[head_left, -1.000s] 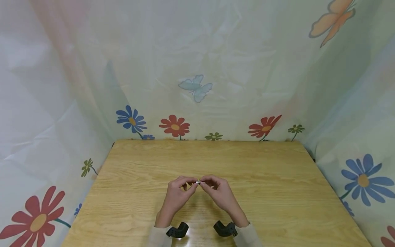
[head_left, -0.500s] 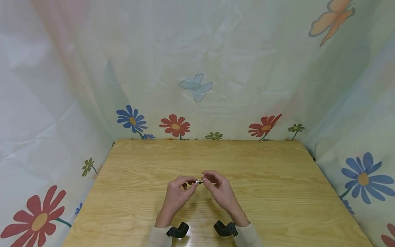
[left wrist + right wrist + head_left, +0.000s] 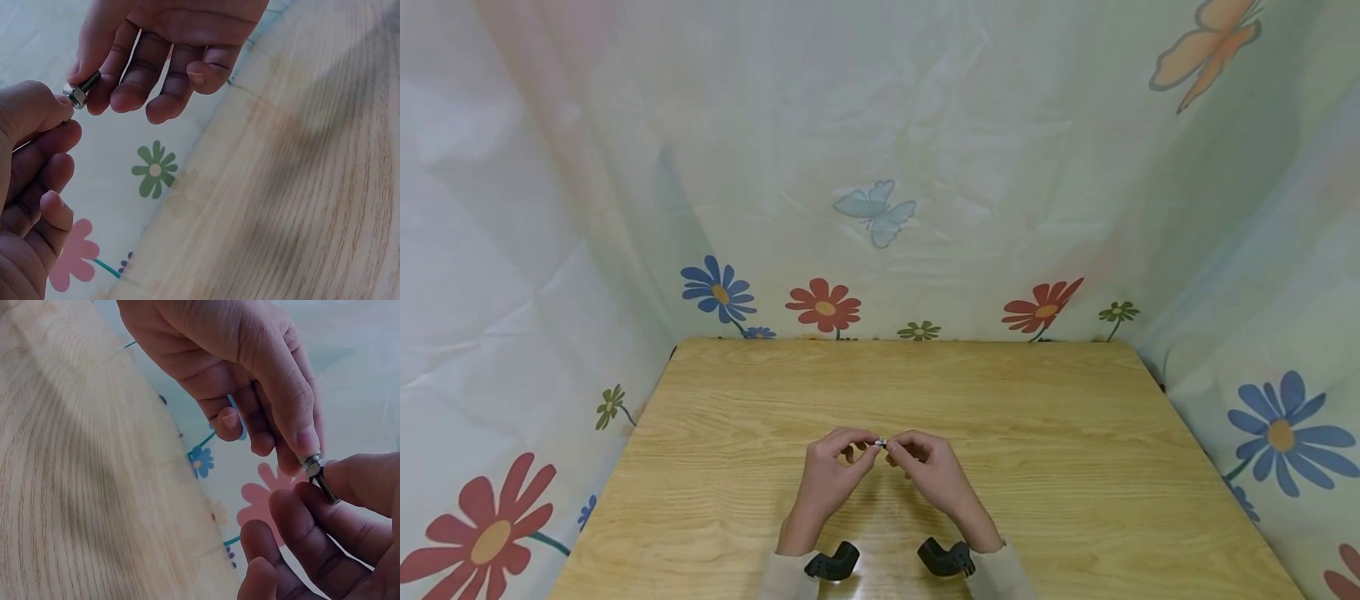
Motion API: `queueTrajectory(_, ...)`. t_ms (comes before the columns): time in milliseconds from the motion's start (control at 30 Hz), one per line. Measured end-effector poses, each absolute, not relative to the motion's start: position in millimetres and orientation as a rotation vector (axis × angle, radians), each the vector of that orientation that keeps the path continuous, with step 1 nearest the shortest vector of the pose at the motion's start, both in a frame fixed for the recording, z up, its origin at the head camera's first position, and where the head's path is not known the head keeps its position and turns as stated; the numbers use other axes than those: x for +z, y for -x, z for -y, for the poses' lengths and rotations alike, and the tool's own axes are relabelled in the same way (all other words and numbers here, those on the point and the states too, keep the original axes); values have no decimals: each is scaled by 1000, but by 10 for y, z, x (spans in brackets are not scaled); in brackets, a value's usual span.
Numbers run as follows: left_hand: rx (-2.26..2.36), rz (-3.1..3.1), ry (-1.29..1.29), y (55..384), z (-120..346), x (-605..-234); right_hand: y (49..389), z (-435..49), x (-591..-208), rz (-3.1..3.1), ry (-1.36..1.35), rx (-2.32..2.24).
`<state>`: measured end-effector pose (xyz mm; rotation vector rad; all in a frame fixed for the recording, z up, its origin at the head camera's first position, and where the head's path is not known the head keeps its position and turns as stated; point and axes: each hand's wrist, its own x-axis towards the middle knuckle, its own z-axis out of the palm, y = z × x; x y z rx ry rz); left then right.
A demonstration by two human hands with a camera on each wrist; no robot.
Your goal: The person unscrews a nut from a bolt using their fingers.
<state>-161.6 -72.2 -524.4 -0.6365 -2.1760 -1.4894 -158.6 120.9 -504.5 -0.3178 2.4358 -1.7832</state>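
Note:
A small metal bolt [image 3: 326,489] with a hex nut [image 3: 314,470] on its thread is held up between both hands above the table. My left hand [image 3: 835,473] pinches the bolt's other end between thumb and forefinger, which mostly hides that end. The threaded end points to the right. My right hand [image 3: 938,475] pinches at the nut, with its thumb [image 3: 350,478] on one side and forefinger on the other. In the left wrist view, the bare thread sticks out past the nut [image 3: 76,95] between the right thumb and forefinger. The remaining fingers of both hands are loosely bent.
A wood-grain table [image 3: 1037,417] lies beneath the hands. Behind it and along both sides hangs a pale curtain [image 3: 1000,167] printed with flowers and butterflies. Each wrist carries a black camera mount [image 3: 833,560].
Half a second ago the right fingers were spread off the nut, showing more of the bolt. Now they have come back in and pinch at it. The left hand has stayed still.

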Motion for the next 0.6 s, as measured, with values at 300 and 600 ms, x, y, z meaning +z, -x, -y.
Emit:
queueTrajectory(300, -1510, 2185, 636, 1601, 736, -5241, 1568, -1190, -5013, -2431, 368, -1814)
queueTrajectory(600, -1529, 2192, 608, 1582, 745, -5251, 1558, -1192, -5011, -2433, 460, -1902)
